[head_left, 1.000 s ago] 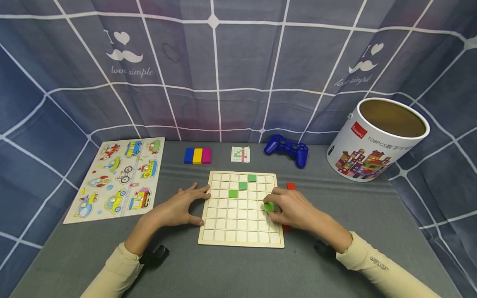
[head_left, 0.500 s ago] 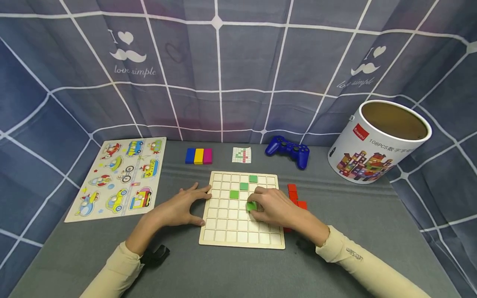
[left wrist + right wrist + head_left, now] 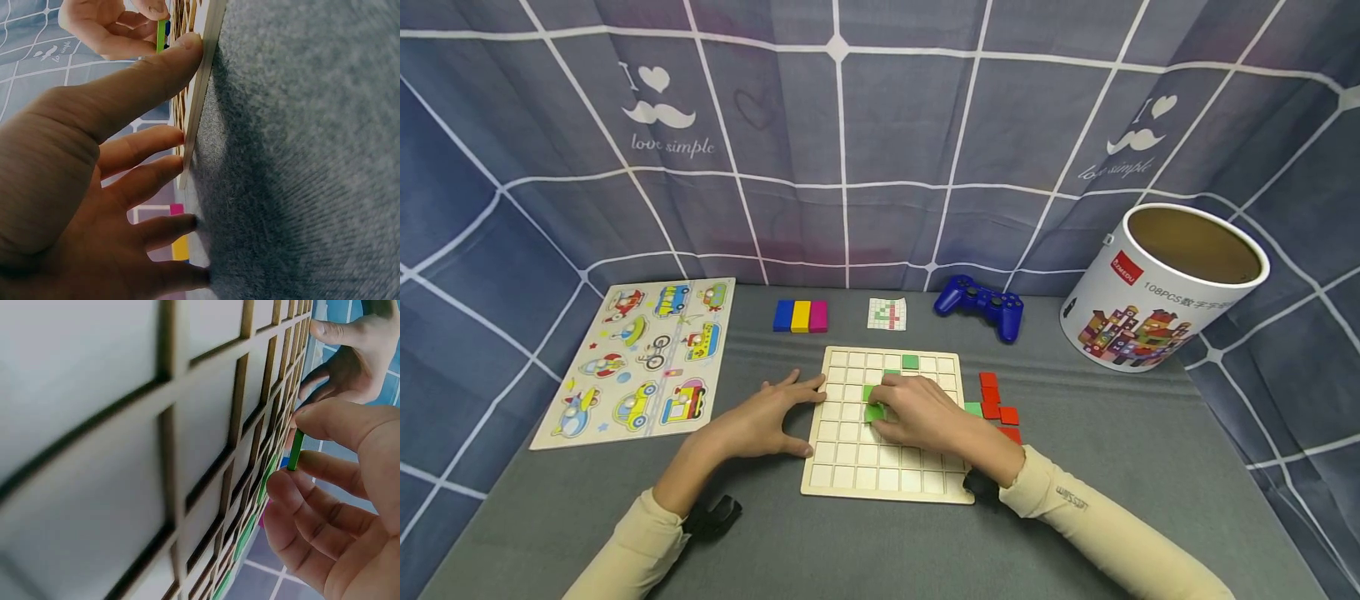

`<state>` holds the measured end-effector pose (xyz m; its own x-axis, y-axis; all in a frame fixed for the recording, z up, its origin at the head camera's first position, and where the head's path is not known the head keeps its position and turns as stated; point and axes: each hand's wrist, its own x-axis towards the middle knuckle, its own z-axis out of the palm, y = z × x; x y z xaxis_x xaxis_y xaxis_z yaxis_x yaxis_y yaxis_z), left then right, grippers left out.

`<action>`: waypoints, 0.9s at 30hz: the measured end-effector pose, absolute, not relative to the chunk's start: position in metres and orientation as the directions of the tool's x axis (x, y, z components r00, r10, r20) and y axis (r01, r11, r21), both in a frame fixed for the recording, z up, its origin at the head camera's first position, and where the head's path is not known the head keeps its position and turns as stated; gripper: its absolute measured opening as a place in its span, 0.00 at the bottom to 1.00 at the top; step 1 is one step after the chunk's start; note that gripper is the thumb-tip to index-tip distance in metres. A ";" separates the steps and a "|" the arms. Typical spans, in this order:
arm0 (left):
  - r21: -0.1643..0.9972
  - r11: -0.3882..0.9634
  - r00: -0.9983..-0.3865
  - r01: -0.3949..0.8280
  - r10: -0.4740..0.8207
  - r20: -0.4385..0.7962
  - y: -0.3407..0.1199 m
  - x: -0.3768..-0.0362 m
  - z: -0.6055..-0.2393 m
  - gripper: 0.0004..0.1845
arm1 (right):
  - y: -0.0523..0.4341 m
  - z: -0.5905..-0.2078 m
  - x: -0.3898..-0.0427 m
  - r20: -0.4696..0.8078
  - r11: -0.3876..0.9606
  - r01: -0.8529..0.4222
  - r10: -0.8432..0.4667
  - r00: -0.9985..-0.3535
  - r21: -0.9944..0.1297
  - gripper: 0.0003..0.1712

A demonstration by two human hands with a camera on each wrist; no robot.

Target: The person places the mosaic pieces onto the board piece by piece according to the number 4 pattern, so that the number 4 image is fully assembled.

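A wooden grid board point(image 3: 865, 477) lies flat on the grey cloth. Along its left edge my left hand point(image 3: 766, 417) rests with spread fingers, thumb and fingertips at the rim. My right hand point(image 3: 921, 414) pinches a square green tile point(image 3: 873, 413) between thumb and fingers, over the board's left-centre cells. In the right wrist view this tile point(image 3: 295, 450) is seen edge-on, held above the grid. Green tiles sit in cells up a diagonal: one at the top point(image 3: 910, 362), the others partly hidden by the right hand.
Right of the board lie several red tiles point(image 3: 990, 395) and a green tile point(image 3: 973, 409). Behind it are blue, yellow and pink blocks point(image 3: 801, 316), a small pattern card point(image 3: 887, 314) and a blue game controller point(image 3: 979, 307). A picture puzzle board point(image 3: 640, 358) lies left; a white bucket point(image 3: 1150, 300) stands right.
My right hand has carried the green tile leftward from the board's right side to its left-centre cells, uncovering the red tiles. The left hand has stayed at the edge.
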<state>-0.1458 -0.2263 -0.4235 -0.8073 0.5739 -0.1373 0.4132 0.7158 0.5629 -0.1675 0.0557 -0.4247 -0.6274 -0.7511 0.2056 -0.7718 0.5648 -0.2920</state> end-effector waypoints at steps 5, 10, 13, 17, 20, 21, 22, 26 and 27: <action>0.559 0.713 -0.806 0.424 0.578 -0.127 -0.227 -0.148 -0.422 0.41 | 0.042 -0.423 -0.170 0.187 0.566 -0.782 -0.765 -0.616 -0.262 0.09; 0.556 0.716 -0.810 0.421 0.573 -0.124 -0.227 -0.148 -0.421 0.41 | 0.028 -0.422 -0.174 0.161 0.581 -0.779 -0.767 -0.621 -0.234 0.08; 0.557 0.720 -0.814 0.413 0.567 -0.130 -0.228 -0.147 -0.422 0.42 | 0.022 -0.423 -0.176 0.146 0.587 -0.780 -0.771 -0.621 -0.218 0.07; 0.556 0.719 -0.812 0.416 0.569 -0.129 -0.228 -0.147 -0.423 0.42 | 0.019 -0.424 -0.177 0.133 0.597 -0.775 -0.768 -0.627 -0.207 0.06; 0.557 0.717 -0.809 0.420 0.574 -0.128 -0.227 -0.148 -0.424 0.41 | 0.017 -0.425 -0.177 0.131 0.602 -0.773 -0.765 -0.630 -0.202 0.06; 0.556 0.716 -0.808 0.421 0.575 -0.127 -0.227 -0.148 -0.424 0.41 | 0.017 -0.425 -0.177 0.130 0.600 -0.773 -0.766 -0.629 -0.204 0.07; 0.556 0.716 -0.808 0.422 0.575 -0.127 -0.227 -0.148 -0.424 0.41 | 0.016 -0.425 -0.177 0.127 0.601 -0.773 -0.766 -0.630 -0.203 0.07; 0.556 0.715 -0.808 0.423 0.576 -0.126 -0.227 -0.147 -0.425 0.41 | 0.015 -0.424 -0.177 0.112 0.599 -0.773 -0.770 -0.628 -0.209 0.08; 0.557 0.715 -0.807 0.423 0.577 -0.127 -0.226 -0.146 -0.425 0.41 | 0.014 -0.424 -0.176 0.106 0.599 -0.772 -0.771 -0.628 -0.212 0.08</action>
<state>-0.1463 -0.2265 -0.4247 -0.8070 0.5767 -0.1269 0.4232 0.7147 0.5569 -0.1764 0.0145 -0.4237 -0.6277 -0.7713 0.1056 -0.7720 0.5993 -0.2116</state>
